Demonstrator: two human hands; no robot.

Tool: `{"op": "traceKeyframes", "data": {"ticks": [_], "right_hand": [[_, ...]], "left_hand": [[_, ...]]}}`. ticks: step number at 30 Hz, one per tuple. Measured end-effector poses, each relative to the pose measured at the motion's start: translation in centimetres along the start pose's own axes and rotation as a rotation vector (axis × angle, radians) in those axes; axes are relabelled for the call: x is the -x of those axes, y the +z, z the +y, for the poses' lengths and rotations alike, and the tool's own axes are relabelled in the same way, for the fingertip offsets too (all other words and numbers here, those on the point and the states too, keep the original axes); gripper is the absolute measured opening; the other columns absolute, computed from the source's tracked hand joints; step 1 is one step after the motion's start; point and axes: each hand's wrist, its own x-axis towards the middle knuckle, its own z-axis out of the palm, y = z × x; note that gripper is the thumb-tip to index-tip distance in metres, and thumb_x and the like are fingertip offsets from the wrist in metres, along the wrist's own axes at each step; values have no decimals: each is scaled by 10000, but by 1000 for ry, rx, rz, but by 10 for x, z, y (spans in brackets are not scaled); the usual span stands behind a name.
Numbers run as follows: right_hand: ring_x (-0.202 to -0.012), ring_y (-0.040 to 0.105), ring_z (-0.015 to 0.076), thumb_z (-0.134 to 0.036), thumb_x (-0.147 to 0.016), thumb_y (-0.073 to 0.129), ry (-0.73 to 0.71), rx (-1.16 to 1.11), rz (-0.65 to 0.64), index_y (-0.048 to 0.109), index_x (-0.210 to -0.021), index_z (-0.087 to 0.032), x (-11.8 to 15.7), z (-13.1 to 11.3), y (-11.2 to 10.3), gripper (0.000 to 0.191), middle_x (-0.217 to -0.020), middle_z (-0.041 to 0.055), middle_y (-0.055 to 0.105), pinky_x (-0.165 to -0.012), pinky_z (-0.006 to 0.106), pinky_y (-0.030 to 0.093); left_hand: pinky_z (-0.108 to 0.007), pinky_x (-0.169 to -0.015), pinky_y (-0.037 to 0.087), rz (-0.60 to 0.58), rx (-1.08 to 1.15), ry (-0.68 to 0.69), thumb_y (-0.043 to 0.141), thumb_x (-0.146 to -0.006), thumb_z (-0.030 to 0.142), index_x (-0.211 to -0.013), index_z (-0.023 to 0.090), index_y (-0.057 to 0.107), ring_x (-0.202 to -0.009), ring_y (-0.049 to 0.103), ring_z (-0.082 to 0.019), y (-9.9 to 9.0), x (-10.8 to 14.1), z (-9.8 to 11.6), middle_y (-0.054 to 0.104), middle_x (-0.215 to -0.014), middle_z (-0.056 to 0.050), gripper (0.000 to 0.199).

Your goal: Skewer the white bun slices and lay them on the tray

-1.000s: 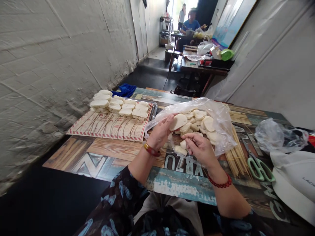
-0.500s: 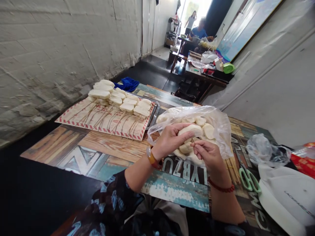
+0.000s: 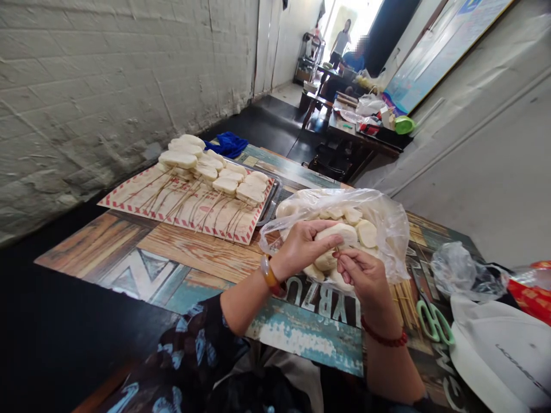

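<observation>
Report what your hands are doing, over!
Left hand: holding pale oval piece. Right hand: pinching thin stick at its edge. Plastic bag close by.

You are working two-handed
Your left hand (image 3: 302,245) is extending its thumb; your right hand (image 3: 365,274) is pinching nearby.

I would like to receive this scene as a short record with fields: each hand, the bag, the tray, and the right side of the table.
left hand: the left hand holds a pale slice
right hand: the right hand pinches a thin stick at the slice; how deep it goes cannot be told
bag: clear plastic bag, more pale slices inside
tray: metal tray, printed paper, stacked skewered pieces
right side: loose sticks, green-handled scissors, white cap
</observation>
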Motion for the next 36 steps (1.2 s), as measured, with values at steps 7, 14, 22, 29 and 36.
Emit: {"op": "traceKeyframes", "data": {"ticks": [7,14,22,29,36], "right_hand": [[-426,493,78,-287,-876,681,-29,15,-1,771,-867,-182,-1,0,-2,139,-600,-11,641,-412,201,371],[-416,463,78,-274,-875,670,-51,30,-19,773,-869,-174,0,-4,-2,143,-586,-12,630,-404,208,351],[-427,444,78,-254,-871,669,-48,48,-28,781,-895,-184,0,-5,-5,135,-588,-12,631,-412,209,339],[-440,433,85,-253,-866,663,-54,82,-45,781,-889,-186,-1,-7,-8,138,-589,-13,629,-421,219,337],[-452,444,87,-278,-891,646,-83,128,-48,770,-865,-183,-1,-8,-10,159,-616,-11,635,-432,225,345]], "left_hand": [[-249,-738,491,-74,153,-66,685,-847,411,-1086,97,775,-818,650,-176,2,0,-4,759,-945,-81,404],[-239,-709,488,-104,193,-86,697,-830,420,-1043,114,779,-799,637,-166,-1,-2,-4,749,-923,-71,381],[-248,-739,501,-112,189,-65,685,-849,423,-1102,135,770,-859,651,-178,-3,-2,-4,755,-1006,-71,393],[-239,-747,485,-121,228,-82,688,-858,400,-1129,147,768,-849,639,-164,-2,-1,-3,757,-996,-71,380],[-238,-755,475,-198,322,-98,677,-872,436,-1069,139,782,-812,626,-150,0,0,-4,741,-907,-60,371]]}}
